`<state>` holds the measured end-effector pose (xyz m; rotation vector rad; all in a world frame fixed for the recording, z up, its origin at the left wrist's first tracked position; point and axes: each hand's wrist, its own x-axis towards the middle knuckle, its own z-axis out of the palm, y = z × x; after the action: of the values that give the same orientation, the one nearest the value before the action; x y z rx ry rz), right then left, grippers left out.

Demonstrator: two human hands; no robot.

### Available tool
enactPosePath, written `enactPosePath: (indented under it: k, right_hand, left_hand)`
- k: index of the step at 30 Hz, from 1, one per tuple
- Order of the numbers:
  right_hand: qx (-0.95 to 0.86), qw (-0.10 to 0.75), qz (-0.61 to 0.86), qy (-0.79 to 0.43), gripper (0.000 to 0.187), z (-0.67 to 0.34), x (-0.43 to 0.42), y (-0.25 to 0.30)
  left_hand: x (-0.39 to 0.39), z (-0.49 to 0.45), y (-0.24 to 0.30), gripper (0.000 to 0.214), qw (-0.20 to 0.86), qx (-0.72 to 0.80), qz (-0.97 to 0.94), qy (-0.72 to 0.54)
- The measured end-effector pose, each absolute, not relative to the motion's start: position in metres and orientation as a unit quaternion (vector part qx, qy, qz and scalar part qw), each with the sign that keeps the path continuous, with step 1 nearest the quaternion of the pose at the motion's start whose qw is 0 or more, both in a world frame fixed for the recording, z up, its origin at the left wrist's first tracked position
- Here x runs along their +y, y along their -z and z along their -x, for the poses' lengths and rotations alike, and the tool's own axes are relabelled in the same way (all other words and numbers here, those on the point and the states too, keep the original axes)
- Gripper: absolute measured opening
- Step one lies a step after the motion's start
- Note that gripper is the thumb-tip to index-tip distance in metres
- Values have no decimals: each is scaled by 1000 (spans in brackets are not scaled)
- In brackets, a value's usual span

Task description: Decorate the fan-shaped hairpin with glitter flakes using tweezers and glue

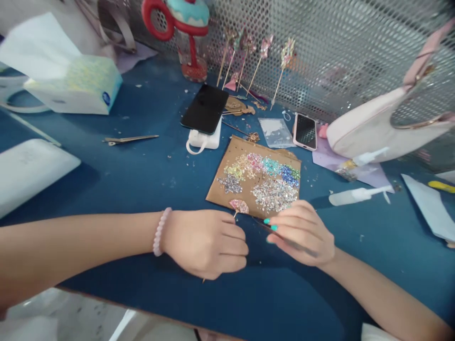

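My left hand (209, 244), with a beaded bracelet at the wrist, is closed round a thin stick. At the stick's upper end sits a small pink fan-shaped ornament (239, 205), by the near edge of a cardboard piece (218, 189). Sparkly bits lie on the cardboard in coloured heaps, among them a large silvery heap (275, 195) and a blue one (288, 175). Dark tweezers (291, 244) are pinched in my right hand (307, 234), their tips pointing left, close to the ornament. Whether the tips grip a bit is too small to tell.
Behind the cardboard lie a black phone (205, 109), a white power bank (209, 139) and a second phone (305, 131). Several decorated sticks (280, 80) stand by the mesh panel. A glue bottle (355, 195) lies right, a hair clip (131, 139) and tissue pack (83, 85) left.
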<state>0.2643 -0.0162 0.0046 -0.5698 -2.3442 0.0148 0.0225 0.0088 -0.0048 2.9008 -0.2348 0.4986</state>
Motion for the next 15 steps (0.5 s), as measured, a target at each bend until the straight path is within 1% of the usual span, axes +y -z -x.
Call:
enactPosePath:
  k: [1,3,5,7,9,12,15]
  right_hand:
    - [-888,382,250,-59,16,-263,-19,-3]
    - [-835,430,306,-155,20,-262,-25,2]
    - [-799,460,342,-182,21,-260,-31,8]
    - [-773,483,370,-179,18,-259,-38,13]
    - [-748,500,400,-176,12,-258,-44,16]
    - [-716,513,446,-161,5,-256,-54,18]
    - [-696,516,478,-144,8,-254,-63,17]
  left_hand:
    - [9,-22,6,22,77,-61,-980,-173]
    - [10,-22,12,32,50,-12,-981,-188]
    - [11,-24,22,39,13,121,-970,-210]
    - [10,-26,30,42,5,228,-957,-180]
    - [7,-27,33,42,5,290,-944,-155]
    - [-2,-24,24,40,8,309,-940,-142]
    - [-12,-16,9,35,18,294,-947,-129]
